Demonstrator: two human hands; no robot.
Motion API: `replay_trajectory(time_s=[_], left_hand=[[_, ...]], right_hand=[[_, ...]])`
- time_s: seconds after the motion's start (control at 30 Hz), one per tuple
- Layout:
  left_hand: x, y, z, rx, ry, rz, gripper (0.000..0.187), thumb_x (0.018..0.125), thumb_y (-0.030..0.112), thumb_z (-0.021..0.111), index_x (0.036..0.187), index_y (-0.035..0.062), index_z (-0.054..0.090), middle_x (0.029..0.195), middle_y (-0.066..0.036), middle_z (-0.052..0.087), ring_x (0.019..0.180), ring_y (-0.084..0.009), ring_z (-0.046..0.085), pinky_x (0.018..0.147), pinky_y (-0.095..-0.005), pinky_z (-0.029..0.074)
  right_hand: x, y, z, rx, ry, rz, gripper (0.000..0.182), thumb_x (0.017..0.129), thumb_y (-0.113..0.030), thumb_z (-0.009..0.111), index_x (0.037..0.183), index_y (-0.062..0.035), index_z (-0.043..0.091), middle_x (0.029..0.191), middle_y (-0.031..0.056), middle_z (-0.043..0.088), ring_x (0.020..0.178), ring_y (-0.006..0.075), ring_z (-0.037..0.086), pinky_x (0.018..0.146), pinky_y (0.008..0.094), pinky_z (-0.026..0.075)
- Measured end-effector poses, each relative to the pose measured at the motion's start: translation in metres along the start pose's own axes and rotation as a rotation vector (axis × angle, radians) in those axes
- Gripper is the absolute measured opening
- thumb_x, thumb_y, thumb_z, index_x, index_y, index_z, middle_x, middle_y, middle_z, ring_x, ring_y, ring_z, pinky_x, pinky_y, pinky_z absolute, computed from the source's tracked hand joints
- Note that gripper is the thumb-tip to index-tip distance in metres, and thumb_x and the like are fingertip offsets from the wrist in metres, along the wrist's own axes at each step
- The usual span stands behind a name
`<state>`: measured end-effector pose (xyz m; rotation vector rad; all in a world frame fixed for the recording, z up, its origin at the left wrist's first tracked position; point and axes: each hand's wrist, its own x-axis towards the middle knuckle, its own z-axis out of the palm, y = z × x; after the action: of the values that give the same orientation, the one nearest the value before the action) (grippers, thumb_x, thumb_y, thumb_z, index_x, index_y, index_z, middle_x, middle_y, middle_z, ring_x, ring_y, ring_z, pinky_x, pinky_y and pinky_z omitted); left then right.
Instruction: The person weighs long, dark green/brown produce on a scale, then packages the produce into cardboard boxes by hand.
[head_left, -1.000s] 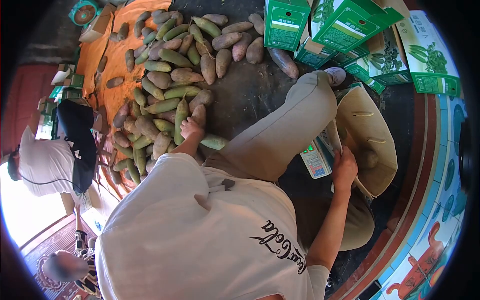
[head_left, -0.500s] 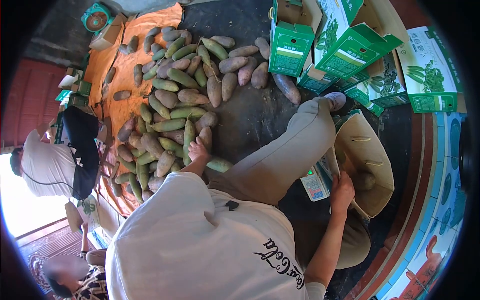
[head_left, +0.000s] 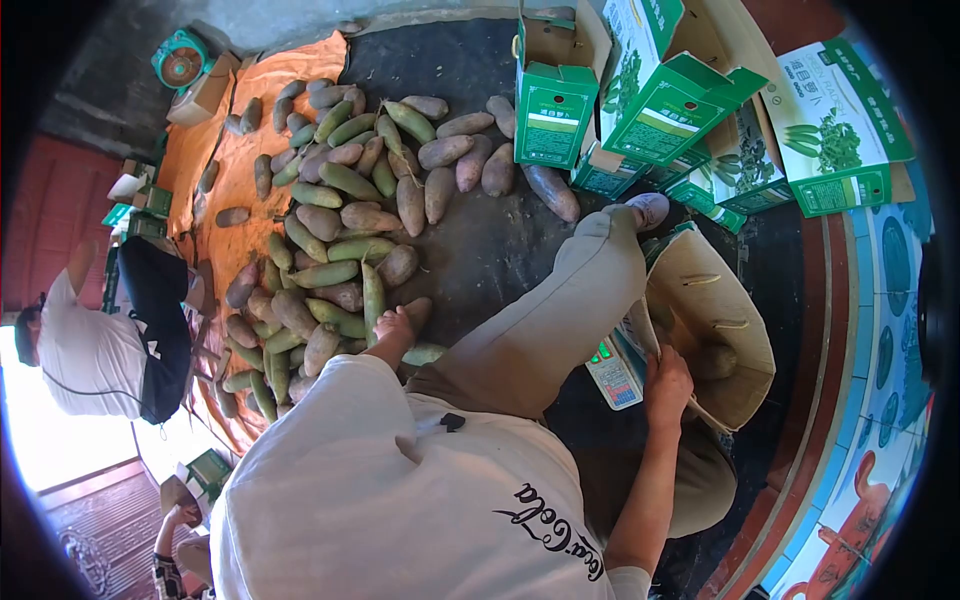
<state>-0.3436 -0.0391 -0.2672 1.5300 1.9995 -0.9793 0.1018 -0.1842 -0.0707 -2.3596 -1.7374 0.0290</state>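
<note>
My left hand [head_left: 394, 328] is closed round a reddish-brown radish [head_left: 419, 311] at the near edge of a big radish pile, beside a long green radish [head_left: 373, 296]. My right hand [head_left: 668, 384] grips the near flap of an open carton [head_left: 745, 385], fingers partly hidden behind the cardboard. Inside that carton a radish [head_left: 716, 362] shows, in shadow. A scale [head_left: 616, 378] with a lit green display sits between my leg and the carton, partly covered.
Green and white cartons [head_left: 556, 115] stand at the top right. An orange sheet [head_left: 275, 140] lies under part of the pile. A co-worker [head_left: 95, 345] bends at the left; another person's arm [head_left: 170, 530] shows below. A teal dial scale [head_left: 183, 60] stands at the top left.
The view has shifted, so most of the scene sits further left. The reddish-brown radish has tilted and come nearer with my left hand. My right hand stays on the flap. The lower-left person has moved.
</note>
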Motion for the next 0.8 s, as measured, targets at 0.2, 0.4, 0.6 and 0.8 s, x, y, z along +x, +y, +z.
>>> replay_trajectory(time_s=[0.2,0.4,0.6,0.8], left_hand=[[-0.014,-0.003,-0.008,0.030,0.001,0.057,0.087,0.066,0.026,0.082,0.136,0.0153,0.032,0.132,-0.012,0.044,0.125,-0.0316,0.046,0.098,-0.0405,0.047],[-0.020,0.000,-0.041,-0.597,-0.206,-0.002,0.080,0.064,0.026,0.081,0.130,0.0013,0.045,0.120,-0.017,0.057,0.110,-0.0314,0.058,0.089,-0.0389,0.050],[0.017,0.025,-0.074,-1.198,-0.289,0.280,0.079,0.064,0.025,0.081,0.129,-0.0046,0.048,0.112,-0.016,0.062,0.098,-0.0285,0.063,0.078,-0.0396,0.052],[-0.115,0.079,-0.220,-1.356,-0.089,0.655,0.079,0.070,0.019,0.077,0.137,-0.0005,0.039,0.123,-0.017,0.055,0.109,-0.0261,0.056,0.088,-0.0366,0.048]], right_hand=[[0.000,-0.002,0.000,0.008,0.016,-0.001,0.015,0.080,-0.014,0.067,0.087,-0.0062,0.057,0.080,0.0126,0.061,0.076,0.0321,0.060,0.068,0.0436,0.049],[0.000,-0.002,0.000,0.014,0.027,-0.004,0.015,0.079,-0.015,0.067,0.084,-0.0061,0.056,0.079,0.0119,0.060,0.076,0.0314,0.060,0.068,0.0428,0.049],[-0.002,0.000,0.005,-0.001,0.007,0.016,0.016,0.079,-0.017,0.067,0.082,-0.0073,0.055,0.078,0.0110,0.060,0.076,0.0302,0.060,0.069,0.0426,0.049],[-0.005,-0.002,0.006,-0.032,0.020,0.006,0.014,0.079,-0.019,0.066,0.083,-0.0095,0.057,0.079,0.0089,0.062,0.077,0.0270,0.062,0.069,0.0401,0.049]])
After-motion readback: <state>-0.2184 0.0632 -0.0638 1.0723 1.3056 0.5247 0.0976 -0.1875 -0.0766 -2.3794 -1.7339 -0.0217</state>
